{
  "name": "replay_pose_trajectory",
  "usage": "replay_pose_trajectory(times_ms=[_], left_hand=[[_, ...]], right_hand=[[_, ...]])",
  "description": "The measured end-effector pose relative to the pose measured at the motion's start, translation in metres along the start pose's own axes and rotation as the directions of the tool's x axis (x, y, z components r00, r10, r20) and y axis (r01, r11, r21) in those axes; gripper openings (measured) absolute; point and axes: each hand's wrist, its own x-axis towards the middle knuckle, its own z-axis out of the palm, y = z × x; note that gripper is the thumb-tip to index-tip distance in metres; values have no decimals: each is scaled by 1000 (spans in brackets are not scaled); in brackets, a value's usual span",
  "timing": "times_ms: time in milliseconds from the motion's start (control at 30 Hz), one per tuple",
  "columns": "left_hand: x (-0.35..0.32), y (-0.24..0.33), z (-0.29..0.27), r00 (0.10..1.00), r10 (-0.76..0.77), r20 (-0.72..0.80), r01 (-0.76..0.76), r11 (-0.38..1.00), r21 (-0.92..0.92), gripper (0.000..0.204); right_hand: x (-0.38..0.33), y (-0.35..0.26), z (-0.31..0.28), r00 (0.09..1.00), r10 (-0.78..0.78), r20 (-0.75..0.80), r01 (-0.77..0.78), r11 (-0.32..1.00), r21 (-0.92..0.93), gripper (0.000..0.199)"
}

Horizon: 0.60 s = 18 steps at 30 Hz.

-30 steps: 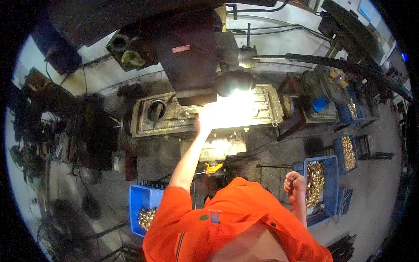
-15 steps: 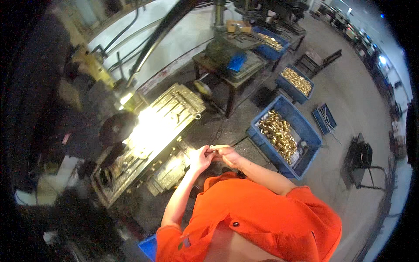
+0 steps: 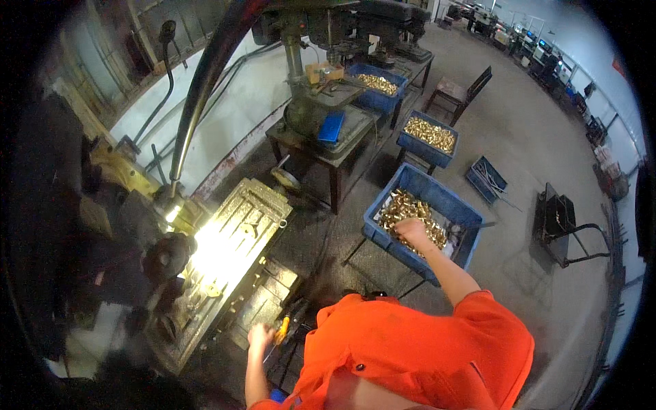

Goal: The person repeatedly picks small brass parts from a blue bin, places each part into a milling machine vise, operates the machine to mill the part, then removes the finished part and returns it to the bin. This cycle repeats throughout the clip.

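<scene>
My right hand (image 3: 412,229) reaches into a blue crate (image 3: 444,201) full of small brass parts (image 3: 403,208), fingers curled down among them; whether it grips one I cannot tell. My left hand (image 3: 261,336) is low beside the brightly lit machine table (image 3: 229,256), closed around a small tool with an orange handle (image 3: 281,330). My orange sleeves and shirt (image 3: 417,355) fill the lower middle.
A drill press on a dark stand (image 3: 328,130) rises behind, with more blue crates of brass parts (image 3: 427,137) (image 3: 376,85) beside it. A small blue tray of rods (image 3: 486,179), a chair (image 3: 461,89) and a black metal cart (image 3: 564,225) stand on the concrete floor.
My head has turned right. My right hand left my left hand and went into the blue crate of brass parts. My left hand dropped lower beside the machine.
</scene>
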Motion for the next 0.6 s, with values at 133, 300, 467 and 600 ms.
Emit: replay_pose_trajectory(times_ms=[133,300,467,600], left_hand=[[-7,-60,82,967,-215,139,236,959,-156,34],[-11,-26,52,931,-283,231,355,850,-390,33],[-20,-21,66,951,-300,80,309,892,-331,43],[-20,-17,45,969,-247,-6,237,934,-267,38]], right_hand=[[-25,25,25,991,71,112,-51,984,-169,4],[-46,30,38,935,249,254,-185,950,-251,10],[6,-24,-25,760,582,290,-619,784,50,25],[56,-86,-30,752,503,426,-628,744,231,32]])
